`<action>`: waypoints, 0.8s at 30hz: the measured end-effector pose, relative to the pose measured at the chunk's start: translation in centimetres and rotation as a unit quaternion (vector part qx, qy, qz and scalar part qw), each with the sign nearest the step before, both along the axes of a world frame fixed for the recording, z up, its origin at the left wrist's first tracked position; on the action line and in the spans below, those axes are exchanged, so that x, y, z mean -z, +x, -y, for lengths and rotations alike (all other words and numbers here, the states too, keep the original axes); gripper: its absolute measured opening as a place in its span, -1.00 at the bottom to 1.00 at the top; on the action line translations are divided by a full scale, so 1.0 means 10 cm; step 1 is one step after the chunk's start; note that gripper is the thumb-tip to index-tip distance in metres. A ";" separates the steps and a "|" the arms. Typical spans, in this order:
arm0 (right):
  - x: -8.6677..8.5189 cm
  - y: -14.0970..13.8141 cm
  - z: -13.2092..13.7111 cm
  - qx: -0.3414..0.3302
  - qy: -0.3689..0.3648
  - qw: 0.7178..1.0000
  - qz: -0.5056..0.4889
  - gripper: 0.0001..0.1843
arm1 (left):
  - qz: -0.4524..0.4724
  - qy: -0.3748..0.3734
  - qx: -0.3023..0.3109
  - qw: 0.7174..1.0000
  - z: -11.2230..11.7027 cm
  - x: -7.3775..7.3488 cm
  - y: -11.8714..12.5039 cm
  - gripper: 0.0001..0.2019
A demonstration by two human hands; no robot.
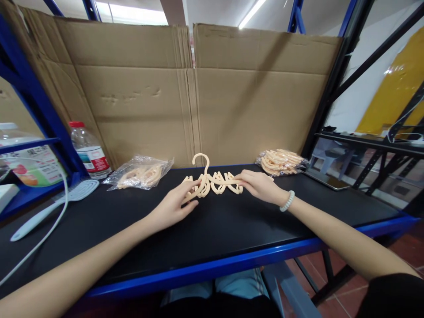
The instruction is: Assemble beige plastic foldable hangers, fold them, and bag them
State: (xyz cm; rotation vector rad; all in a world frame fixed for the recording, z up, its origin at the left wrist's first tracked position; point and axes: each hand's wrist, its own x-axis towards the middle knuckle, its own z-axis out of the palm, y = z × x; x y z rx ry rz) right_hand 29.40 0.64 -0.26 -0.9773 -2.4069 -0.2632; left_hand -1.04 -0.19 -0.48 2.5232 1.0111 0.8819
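A cream plastic clothes hanger (217, 180) with its hook pointing up spans the space between my two hands, above the black tabletop. My left hand (174, 203) grips its left arm between thumb and fingers. At the other end, my right hand (260, 185) has its fingers closed on the right arm; a pale beaded bracelet circles that wrist. Looped cream pieces (218, 189) show just behind and below the hanger; whether they are part of it or separate, I cannot tell.
Clear bags of cream plastic pieces lie at left (142, 173) and right (281, 162). A pale blue fly swatter (56, 205), a white cable (54, 232) and a red-capped bottle (88, 152) are at left. A flat dark device (326, 179) lies at right. Cardboard (139, 101) walls the back.
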 end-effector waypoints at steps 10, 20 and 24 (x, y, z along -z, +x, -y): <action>-0.12 0.03 0.05 0.137 0.096 0.981 0.100 -0.76 | 0.155 -0.191 -0.078 0.966 -0.05 -0.13 -0.02 -0.59; -0.07 0.01 0.15 0.287 0.044 0.950 0.115 -0.80 | 0.014 -0.058 -0.066 0.996 -0.05 -0.09 -0.06 -0.79; -0.02 0.03 0.12 0.243 0.099 0.962 0.075 -0.73 | -0.005 -0.050 -0.054 0.997 -0.04 -0.10 -0.04 -0.81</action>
